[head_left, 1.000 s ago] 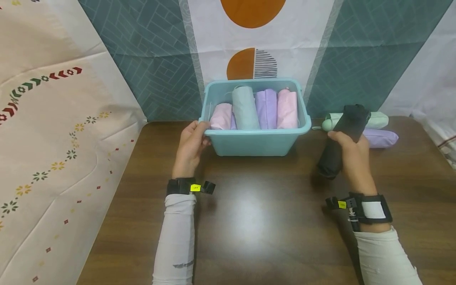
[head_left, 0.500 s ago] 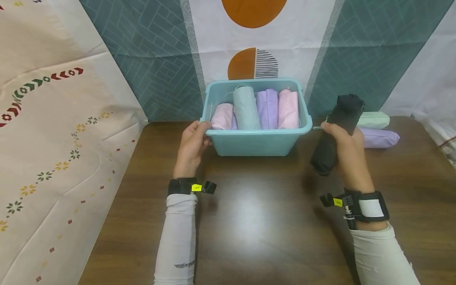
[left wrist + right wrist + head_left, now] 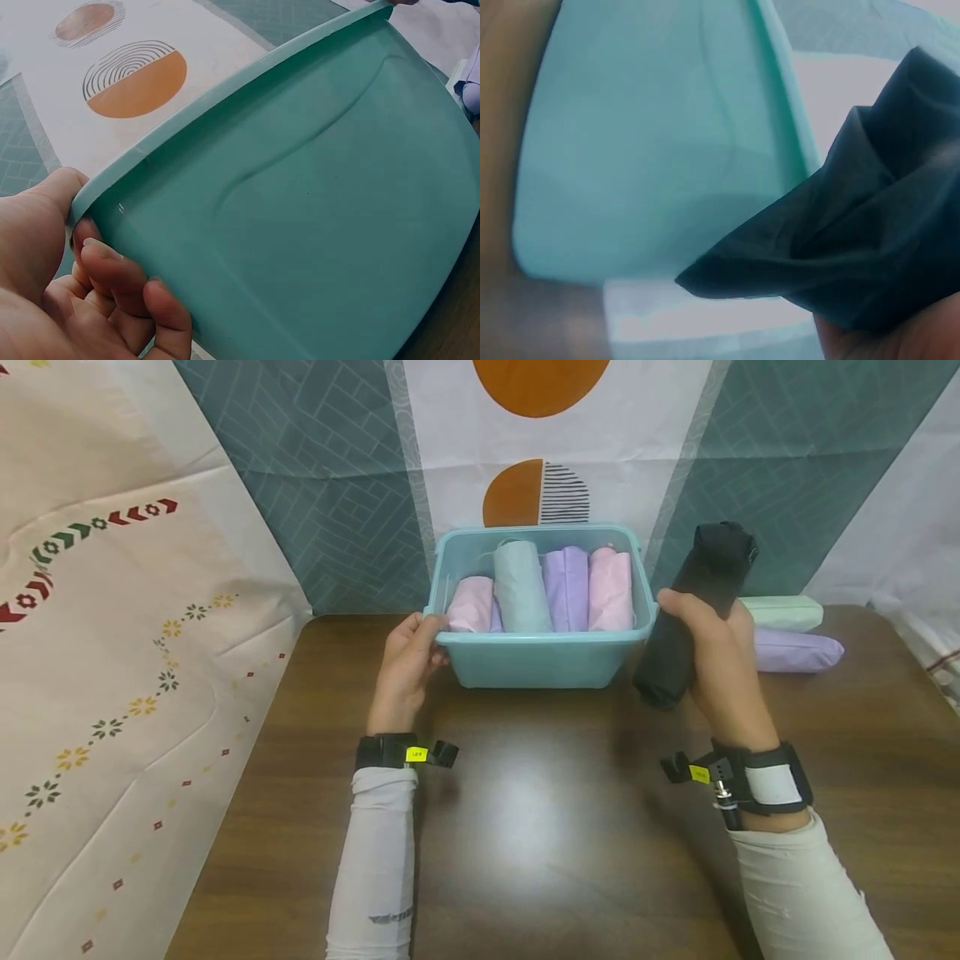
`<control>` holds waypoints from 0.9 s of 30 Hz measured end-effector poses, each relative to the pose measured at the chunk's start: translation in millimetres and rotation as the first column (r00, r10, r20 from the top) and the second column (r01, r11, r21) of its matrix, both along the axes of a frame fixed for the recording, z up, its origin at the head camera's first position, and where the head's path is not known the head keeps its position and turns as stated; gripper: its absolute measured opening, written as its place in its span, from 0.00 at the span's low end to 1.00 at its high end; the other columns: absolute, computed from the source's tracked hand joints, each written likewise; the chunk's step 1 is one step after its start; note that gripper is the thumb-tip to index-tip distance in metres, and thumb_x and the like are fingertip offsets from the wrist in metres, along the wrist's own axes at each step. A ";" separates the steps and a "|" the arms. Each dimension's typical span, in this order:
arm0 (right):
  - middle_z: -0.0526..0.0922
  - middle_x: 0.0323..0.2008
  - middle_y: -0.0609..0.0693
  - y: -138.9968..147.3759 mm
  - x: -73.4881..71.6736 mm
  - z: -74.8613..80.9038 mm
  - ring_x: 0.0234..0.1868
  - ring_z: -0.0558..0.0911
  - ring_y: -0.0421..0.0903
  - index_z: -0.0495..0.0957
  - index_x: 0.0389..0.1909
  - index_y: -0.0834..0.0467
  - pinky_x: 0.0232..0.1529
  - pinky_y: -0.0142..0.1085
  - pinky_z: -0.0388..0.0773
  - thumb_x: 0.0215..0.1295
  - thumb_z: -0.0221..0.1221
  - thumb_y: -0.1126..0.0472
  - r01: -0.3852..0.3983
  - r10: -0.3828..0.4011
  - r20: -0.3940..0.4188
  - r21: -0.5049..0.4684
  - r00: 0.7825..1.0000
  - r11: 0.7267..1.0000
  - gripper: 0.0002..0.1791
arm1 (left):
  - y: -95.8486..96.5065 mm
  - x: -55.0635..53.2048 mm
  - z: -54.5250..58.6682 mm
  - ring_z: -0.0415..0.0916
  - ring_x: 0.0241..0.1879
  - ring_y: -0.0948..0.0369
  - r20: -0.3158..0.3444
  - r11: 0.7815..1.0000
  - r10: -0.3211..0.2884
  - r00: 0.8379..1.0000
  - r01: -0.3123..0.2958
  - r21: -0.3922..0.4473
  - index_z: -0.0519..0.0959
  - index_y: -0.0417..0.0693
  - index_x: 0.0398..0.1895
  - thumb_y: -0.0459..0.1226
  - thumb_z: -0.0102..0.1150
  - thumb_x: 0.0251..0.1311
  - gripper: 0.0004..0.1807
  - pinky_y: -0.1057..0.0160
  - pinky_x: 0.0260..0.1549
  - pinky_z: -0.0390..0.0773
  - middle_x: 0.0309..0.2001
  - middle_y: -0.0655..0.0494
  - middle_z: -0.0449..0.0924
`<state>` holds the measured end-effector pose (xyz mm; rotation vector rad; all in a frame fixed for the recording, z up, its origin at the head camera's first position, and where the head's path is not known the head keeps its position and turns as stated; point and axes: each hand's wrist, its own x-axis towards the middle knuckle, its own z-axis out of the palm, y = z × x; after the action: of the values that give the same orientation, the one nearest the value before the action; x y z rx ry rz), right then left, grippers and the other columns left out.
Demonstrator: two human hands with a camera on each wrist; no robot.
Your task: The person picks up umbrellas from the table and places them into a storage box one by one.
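Observation:
A light blue plastic bin (image 3: 536,662) stands at the back of the table. My left hand (image 3: 405,668) grips its rim at the left front corner, thumb on top and fingers curled below, as the left wrist view shows. My right hand (image 3: 723,664) holds a black folded umbrella (image 3: 708,568) in its cloth sleeve, tilted and raised beside the bin's right side. Inside the bin stand several rolled umbrellas: a short pink one (image 3: 471,605), a grey-green one (image 3: 522,587), a purple one (image 3: 566,589) and another pink one (image 3: 610,589). The black cloth (image 3: 855,217) overlaps the bin's rim in the right wrist view.
To the right of the bin lie a mint-green umbrella (image 3: 783,612) and a purple umbrella (image 3: 798,651), both partly behind my right hand. Patterned cloth (image 3: 337,543) hangs right behind the bin. Brown wooden table (image 3: 525,860) stretches in front.
My right hand has lifted the black umbrella and carried it left, toward the bin's right side. The left hand keeps its grip on the rim.

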<state>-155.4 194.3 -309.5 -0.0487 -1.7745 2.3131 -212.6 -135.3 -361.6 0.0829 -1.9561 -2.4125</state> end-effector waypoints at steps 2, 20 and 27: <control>0.69 0.44 0.53 -4.5 -1.8 6.0 0.43 0.73 0.47 0.68 0.52 0.62 0.39 0.38 0.73 0.59 0.66 0.53 -0.007 0.007 0.009 -0.010 1.000 1.000 0.26 | -0.2 -0.6 -0.6 0.62 0.17 0.63 0.002 1.000 0.001 1.000 -0.001 -0.003 0.68 0.44 0.28 0.39 0.59 0.60 0.11 0.66 0.25 0.67 0.20 0.55 0.63; 0.65 0.54 0.56 -49.0 -31.0 29.2 0.52 0.69 0.51 0.63 0.60 0.59 0.53 0.44 0.66 0.62 0.63 0.46 -0.171 0.172 0.044 -0.016 0.984 0.985 0.33 | -1.2 0.4 -1.9 0.61 0.17 0.62 0.009 1.000 0.006 1.000 -0.006 0.007 0.68 0.43 0.28 0.38 0.59 0.60 0.11 0.64 0.25 0.67 0.19 0.55 0.63; 0.63 0.59 0.54 -56.9 -42.9 28.4 0.59 0.67 0.50 0.59 0.62 0.59 0.58 0.41 0.65 0.63 0.62 0.45 -0.272 0.278 0.078 -0.080 0.958 0.959 0.35 | 0.3 -1.2 0.1 0.60 0.17 0.63 0.014 1.000 0.014 1.000 -0.014 0.007 0.68 0.43 0.28 0.39 0.60 0.59 0.12 0.63 0.26 0.67 0.20 0.55 0.62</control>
<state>-198.3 137.5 -281.1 0.0926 -1.8461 2.6027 -213.8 -134.9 -361.5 0.1137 -1.9466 -2.4172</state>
